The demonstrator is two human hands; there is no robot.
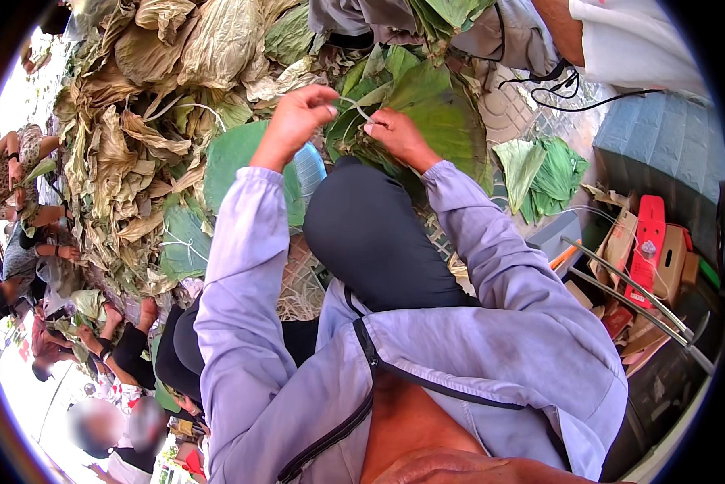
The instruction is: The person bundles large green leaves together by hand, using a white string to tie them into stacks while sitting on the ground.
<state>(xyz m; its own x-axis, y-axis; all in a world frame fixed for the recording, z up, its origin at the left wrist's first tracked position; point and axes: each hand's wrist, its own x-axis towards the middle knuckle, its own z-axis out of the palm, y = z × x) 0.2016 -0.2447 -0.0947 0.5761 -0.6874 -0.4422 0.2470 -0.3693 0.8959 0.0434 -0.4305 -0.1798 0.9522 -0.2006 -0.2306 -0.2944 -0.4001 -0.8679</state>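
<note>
A thin pale strip (354, 105) arches between my hands, in front of my dark-clad knee. My left hand (294, 121) holds it with curled fingers, and my right hand (399, 137) pinches its other end. Large green leaves (447, 121) lie just beneath and beside my right hand, some bunched together. Under my left hand are a flatter green leaf (229, 165) and a light blue object (312, 169), partly hidden by my arm and knee.
Dried brown leaves (201, 44) are heaped at upper left. Several people (36, 250) sit along the left. Another person's arm (556, 24) is at top right. Folded green leaves (544, 177), a blue-grey block (653, 137), cardboard (665, 266) and metal poles (637, 294) lie to my right.
</note>
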